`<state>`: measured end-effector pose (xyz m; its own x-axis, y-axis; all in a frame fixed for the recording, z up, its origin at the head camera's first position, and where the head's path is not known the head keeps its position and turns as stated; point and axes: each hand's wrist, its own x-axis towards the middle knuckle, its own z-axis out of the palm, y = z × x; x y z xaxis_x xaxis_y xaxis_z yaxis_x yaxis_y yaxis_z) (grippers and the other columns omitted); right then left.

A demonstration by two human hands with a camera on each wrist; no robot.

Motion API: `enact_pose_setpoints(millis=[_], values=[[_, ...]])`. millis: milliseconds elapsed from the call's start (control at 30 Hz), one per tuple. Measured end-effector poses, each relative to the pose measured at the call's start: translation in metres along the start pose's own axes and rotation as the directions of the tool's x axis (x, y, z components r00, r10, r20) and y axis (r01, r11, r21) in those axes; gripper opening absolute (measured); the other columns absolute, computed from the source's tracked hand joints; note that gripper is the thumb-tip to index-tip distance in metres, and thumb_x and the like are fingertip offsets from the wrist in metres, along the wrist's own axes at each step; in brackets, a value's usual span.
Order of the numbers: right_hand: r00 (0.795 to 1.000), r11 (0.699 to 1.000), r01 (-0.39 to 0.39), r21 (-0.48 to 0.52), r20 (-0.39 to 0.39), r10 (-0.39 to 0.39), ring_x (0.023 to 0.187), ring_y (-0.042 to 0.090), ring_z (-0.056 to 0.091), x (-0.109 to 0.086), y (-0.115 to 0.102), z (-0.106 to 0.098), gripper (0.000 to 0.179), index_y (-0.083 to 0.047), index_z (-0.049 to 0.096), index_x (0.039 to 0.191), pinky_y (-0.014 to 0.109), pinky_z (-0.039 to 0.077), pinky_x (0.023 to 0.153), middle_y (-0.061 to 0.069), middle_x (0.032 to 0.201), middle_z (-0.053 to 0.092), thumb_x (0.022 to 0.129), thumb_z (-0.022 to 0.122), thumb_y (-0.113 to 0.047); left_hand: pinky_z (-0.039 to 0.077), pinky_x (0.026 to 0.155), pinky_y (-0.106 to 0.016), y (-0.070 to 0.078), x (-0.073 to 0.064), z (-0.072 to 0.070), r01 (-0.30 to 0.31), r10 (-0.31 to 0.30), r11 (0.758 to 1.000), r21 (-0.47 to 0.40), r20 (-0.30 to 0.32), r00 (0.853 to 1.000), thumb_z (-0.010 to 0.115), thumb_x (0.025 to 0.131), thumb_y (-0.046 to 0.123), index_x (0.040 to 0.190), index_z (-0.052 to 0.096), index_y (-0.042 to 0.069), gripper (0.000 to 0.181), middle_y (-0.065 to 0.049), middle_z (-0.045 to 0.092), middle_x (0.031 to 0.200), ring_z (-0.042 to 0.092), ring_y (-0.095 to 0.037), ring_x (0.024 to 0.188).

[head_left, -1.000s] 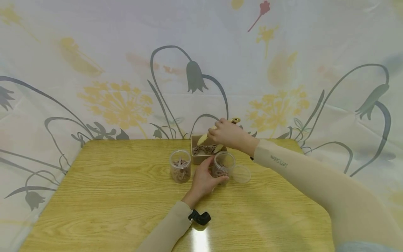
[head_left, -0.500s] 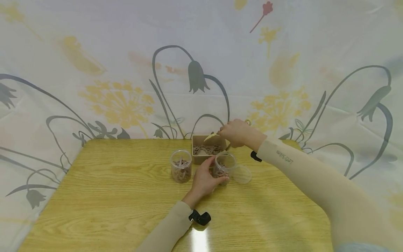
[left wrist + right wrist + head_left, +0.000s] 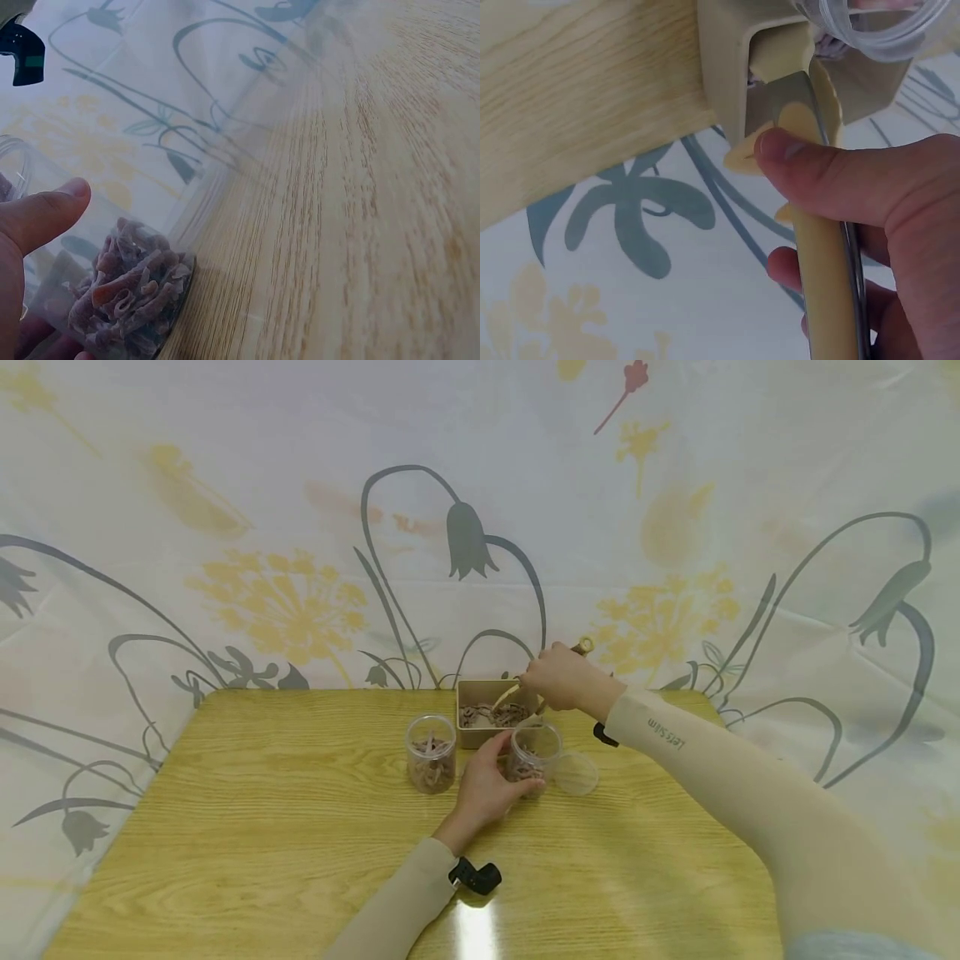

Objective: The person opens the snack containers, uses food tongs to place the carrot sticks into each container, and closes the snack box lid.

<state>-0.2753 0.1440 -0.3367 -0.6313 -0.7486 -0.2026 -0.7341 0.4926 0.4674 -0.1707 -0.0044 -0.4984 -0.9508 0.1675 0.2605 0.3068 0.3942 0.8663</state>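
My left hand (image 3: 483, 789) grips a clear plastic jar (image 3: 536, 750), its thumb on the near side. Brownish-pink dried strips (image 3: 131, 289) fill the jar's lower part in the left wrist view. My right hand (image 3: 566, 678) holds yellow tongs (image 3: 821, 274) with metal edges, thumb along the top of one arm. The tongs' spread tips reach down into a beige rectangular box (image 3: 471, 740) that has more strips (image 3: 512, 715) in it. The box stands just behind the jar.
A second clear jar (image 3: 431, 768), part filled with strips, stands left of my left hand. Right of the gripped jar a clear round lid (image 3: 576, 775) lies on the wooden table (image 3: 285, 827). A flower-printed cloth (image 3: 300, 527) hangs behind the table's far edge.
My right hand has shifted slightly right, and the tongs, earlier higher over the box, now dip lower among the strips. The left hand and jar have stayed put.
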Motion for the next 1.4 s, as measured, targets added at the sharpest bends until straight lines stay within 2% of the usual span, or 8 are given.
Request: enact_pose_setpoints(millis=[133,300,433,533,700,900,1200,1400], values=[[0.995,0.995,-0.06,0.076,0.088,0.053,0.085,0.027,0.065,0.003,0.003,0.002,0.028,-0.012,0.071,0.112,0.044,0.054,0.074,0.005,0.096,0.07,0.085,0.076,-0.014,0.055,0.083,-0.035,-0.002,-0.001,0.0,0.001,-0.001,1.0,-0.009,0.001,1.0,0.09,0.074,0.035,0.144,0.051,0.014,0.083,-0.005,0.062,0.125,0.06,-0.019,0.11],[0.96,0.962,-0.164,0.216,0.259,0.105,0.09,0.026,0.066,0.009,0.008,0.002,0.033,-0.009,0.07,0.117,0.045,0.056,0.076,0.008,0.105,0.068,0.085,0.077,-0.015,0.054,0.084,-0.034,-0.001,-0.001,-0.001,-0.001,0.001,1.0,-0.011,0.006,1.0,0.09,0.074,0.034,0.144,0.051,0.015,0.082,-0.005,0.062,0.126,0.06,-0.019,0.111],[0.942,0.94,-0.206,0.273,0.314,0.115,0.092,0.027,0.065,0.011,0.01,0.005,0.035,-0.006,0.069,0.12,0.043,0.056,0.077,0.011,0.112,0.066,0.087,0.076,-0.016,0.053,0.081,-0.031,0.0,0.0,-0.001,-0.003,0.003,1.0,0.002,0.005,1.0,0.09,0.074,0.034,0.143,0.052,0.016,0.081,-0.003,0.062,0.124,0.06,-0.017,0.108],[0.951,0.935,-0.208,0.288,0.282,0.125,0.089,0.027,0.065,0.008,0.01,0.009,0.034,-0.006,0.07,0.119,0.042,0.056,0.075,0.012,0.11,0.066,0.087,0.077,-0.017,0.053,0.08,-0.03,0.0,0.001,0.0,-0.013,0.013,1.0,0.008,0.003,1.0,0.09,0.074,0.035,0.143,0.053,0.015,0.081,-0.002,0.063,0.123,0.06,-0.017,0.107],[0.976,0.939,-0.185,0.291,0.163,0.142,0.081,0.026,0.064,0.001,0.009,0.017,0.025,-0.01,0.074,0.109,0.042,0.056,0.07,0.011,0.098,0.067,0.086,0.079,-0.019,0.053,0.079,-0.032,0.0,0.001,0.0,-0.023,0.023,1.0,0.005,-0.002,1.0,0.09,0.074,0.035,0.143,0.052,0.014,0.082,-0.003,0.062,0.123,0.06,-0.018,0.106],[0.986,0.925,-0.165,0.343,0.074,0.148,0.087,0.028,0.067,-0.005,0.007,0.027,0.031,-0.014,0.075,0.116,0.044,0.057,0.074,0.01,0.104,0.071,0.085,0.079,-0.018,0.054,0.081,-0.032,-0.002,-0.001,0.0,-0.025,0.025,1.0,0.008,-0.003,1.0,0.09,0.074,0.036,0.144,0.052,0.015,0.082,-0.004,0.062,0.123,0.06,-0.019,0.107],[0.983,0.91,-0.183,0.372,0.051,0.176,0.082,0.027,0.065,-0.013,0.009,0.029,0.03,-0.016,0.075,0.118,0.043,0.056,0.068,0.009,0.095,0.07,0.088,0.077,-0.021,0.053,0.077,-0.03,-0.001,-0.002,-0.001,-0.02,0.02,1.0,0.016,-0.001,1.0,0.09,0.074,0.034,0.143,0.053,0.01,0.082,-0.004,0.063,0.121,0.06,-0.019,0.103],[0.982,0.889,-0.186,0.419,0.037,0.188,0.084,0.028,0.067,-0.019,0.011,0.022,0.035,-0.014,0.072,0.125,0.04,0.055,0.063,0.01,0.104,0.072,0.091,0.075,-0.021,0.052,0.075,-0.029,0.0,-0.001,-0.001,-0.016,0.016,1.0,0.024,-0.005,1.0,0.091,0.074,0.033,0.143,0.053,0.009,0.082,-0.004,0.063,0.12,0.061,-0.019,0.099]])
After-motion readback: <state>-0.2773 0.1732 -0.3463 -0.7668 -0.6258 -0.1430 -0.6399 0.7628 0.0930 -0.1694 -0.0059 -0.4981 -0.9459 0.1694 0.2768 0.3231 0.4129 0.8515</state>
